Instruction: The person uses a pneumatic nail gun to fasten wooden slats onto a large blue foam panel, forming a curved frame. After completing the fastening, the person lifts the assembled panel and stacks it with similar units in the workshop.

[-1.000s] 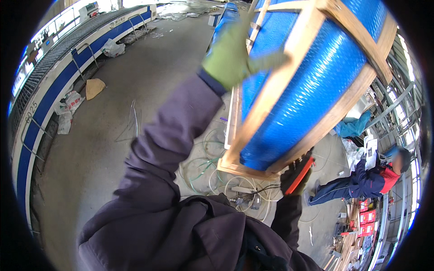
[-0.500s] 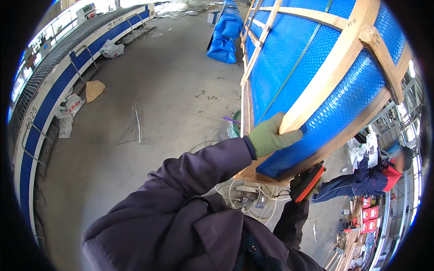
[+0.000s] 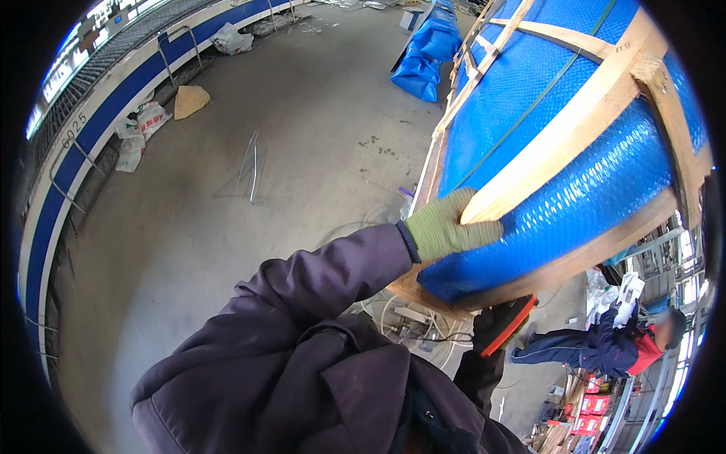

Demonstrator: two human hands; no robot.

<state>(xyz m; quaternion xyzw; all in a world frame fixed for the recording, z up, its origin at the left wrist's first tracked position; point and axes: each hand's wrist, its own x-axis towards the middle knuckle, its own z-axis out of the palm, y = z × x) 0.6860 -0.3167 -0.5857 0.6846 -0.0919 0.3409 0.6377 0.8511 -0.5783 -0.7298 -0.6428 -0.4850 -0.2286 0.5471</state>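
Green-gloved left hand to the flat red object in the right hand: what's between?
Head view: glossy blue bubble wrap, then a brown wooden rail.

Your left arm (image 3: 325,276) angles up and rightward across your front, elbow bent, dark sleeve (image 3: 299,284) creased, wrist roughly in line with the forearm. Your left hand (image 3: 446,227), green-gloved, is clamped in a grip, thumb pointing right, fingers mostly out of sight. Your right arm (image 3: 479,374) reaches forward lower down, its gloved right hand (image 3: 519,328) curled closed, largely hidden.
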